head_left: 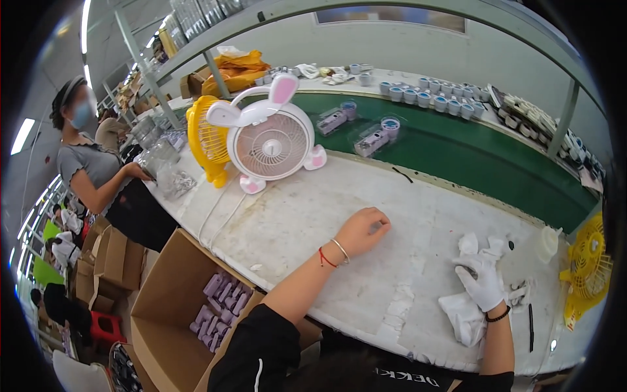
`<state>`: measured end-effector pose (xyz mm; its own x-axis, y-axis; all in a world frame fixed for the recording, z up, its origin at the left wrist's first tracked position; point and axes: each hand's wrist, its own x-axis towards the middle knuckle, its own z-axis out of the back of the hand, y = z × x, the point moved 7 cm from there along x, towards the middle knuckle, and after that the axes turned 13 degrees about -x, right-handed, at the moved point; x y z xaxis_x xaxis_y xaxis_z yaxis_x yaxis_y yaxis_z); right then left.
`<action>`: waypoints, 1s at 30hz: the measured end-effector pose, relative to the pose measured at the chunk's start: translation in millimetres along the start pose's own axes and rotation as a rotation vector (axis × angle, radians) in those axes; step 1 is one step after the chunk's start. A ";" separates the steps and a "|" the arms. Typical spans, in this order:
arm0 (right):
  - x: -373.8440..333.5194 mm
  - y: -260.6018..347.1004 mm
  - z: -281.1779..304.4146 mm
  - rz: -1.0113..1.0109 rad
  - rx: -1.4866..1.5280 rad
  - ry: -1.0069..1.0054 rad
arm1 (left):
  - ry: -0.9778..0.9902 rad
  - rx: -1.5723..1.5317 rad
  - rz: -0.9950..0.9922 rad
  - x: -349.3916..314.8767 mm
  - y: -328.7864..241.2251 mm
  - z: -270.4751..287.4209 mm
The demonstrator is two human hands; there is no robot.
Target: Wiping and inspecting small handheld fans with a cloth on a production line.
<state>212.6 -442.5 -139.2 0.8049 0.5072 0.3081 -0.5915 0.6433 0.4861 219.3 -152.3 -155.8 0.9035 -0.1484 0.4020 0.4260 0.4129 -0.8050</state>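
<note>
A crumpled white cloth [462, 318] lies at four o'clock. Just above it, the gloved right hand [482, 281] is half bent, its forearm toward twelve; the bare left hand [363, 233], near the centre, is curled. I cannot tell whether either grips something.

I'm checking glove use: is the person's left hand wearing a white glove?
No, the left hand shows bare skin, while the right hand wears a white glove.
</note>
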 end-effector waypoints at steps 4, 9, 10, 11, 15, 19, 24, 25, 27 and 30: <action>0.2 -3.5 -1.5 0.003 0.002 0.011 | 0.019 -0.005 0.016 1.4 -0.9 -1.9; 2.4 -1.4 -1.0 0.018 0.010 -0.002 | 0.023 0.004 0.023 1.4 -2.1 -0.4; 2.5 -1.4 -1.2 0.015 0.008 -0.002 | 0.030 0.005 0.039 1.7 -1.0 -0.6; 2.6 -1.0 -1.2 0.016 0.003 -0.007 | 0.032 0.001 0.038 1.9 -0.6 -0.9; 2.3 -0.6 -0.6 0.012 -0.006 0.006 | 0.041 -0.006 0.052 2.5 2.0 -3.0; 2.2 -0.2 -0.9 -0.007 -0.005 0.025 | 0.046 0.000 0.046 1.4 1.8 -3.1; 1.6 -0.7 -0.8 0.008 0.001 0.015 | 0.055 0.009 0.053 1.6 -0.3 -3.5; 1.7 -0.5 -0.6 0.008 0.001 0.015 | 0.053 0.004 0.064 1.8 -0.6 -3.1; 1.8 0.3 -0.3 0.014 -0.005 0.016 | 0.056 0.001 0.062 2.0 0.7 -3.3; 2.2 1.3 -0.2 0.013 -0.004 0.018 | 0.060 0.000 0.060 2.0 0.9 -3.1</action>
<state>213.6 -440.4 -138.1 0.7962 0.5255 0.2998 -0.6020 0.6389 0.4789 221.6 -155.0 -157.1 0.9287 -0.1767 0.3259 0.3706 0.4229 -0.8269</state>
